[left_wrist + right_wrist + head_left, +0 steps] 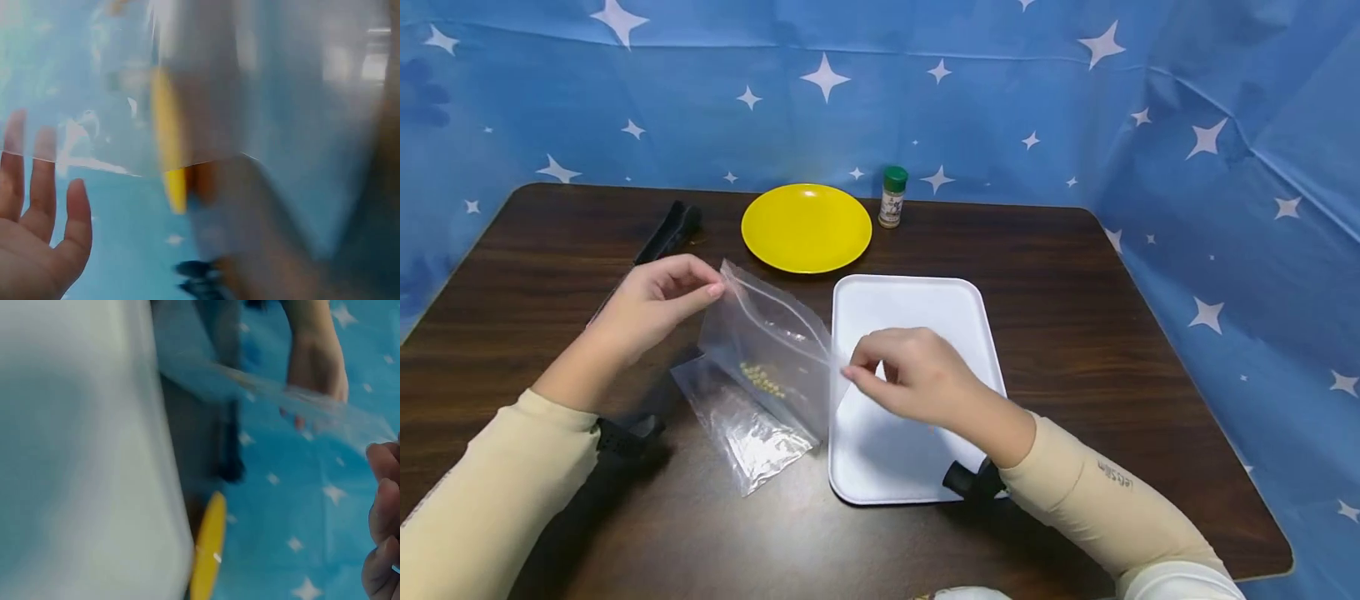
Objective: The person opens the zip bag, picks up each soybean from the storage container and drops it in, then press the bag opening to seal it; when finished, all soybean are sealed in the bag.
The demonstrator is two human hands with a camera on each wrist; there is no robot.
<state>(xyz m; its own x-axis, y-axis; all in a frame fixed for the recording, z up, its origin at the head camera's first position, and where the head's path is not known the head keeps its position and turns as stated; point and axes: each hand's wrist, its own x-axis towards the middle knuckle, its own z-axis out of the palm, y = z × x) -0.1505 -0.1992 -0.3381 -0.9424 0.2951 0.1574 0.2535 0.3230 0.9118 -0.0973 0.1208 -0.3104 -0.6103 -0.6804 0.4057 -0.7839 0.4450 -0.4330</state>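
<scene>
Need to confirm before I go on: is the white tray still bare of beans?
Yes, the white tray shows no beans; they sit inside the clear zip bag.

One bag [765,350], plate [806,227], tray [910,317], jar [892,197].

Bag [767,367] left of tray [910,308]; plate [807,227], jar [892,197] seemingly behind.

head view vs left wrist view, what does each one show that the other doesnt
Only the head view shows the whole layout: both hands pinching the clear zip bag's top edge, the left hand at one corner and the right hand at the other, small yellow beads inside the zip bag, the white tray, a green-capped spice jar and black tongs.

Only the left wrist view shows the left hand's palm side, its fingers behind the film, though blurred.

Both show the bag, the yellow plate and the blue starred backdrop.
</scene>
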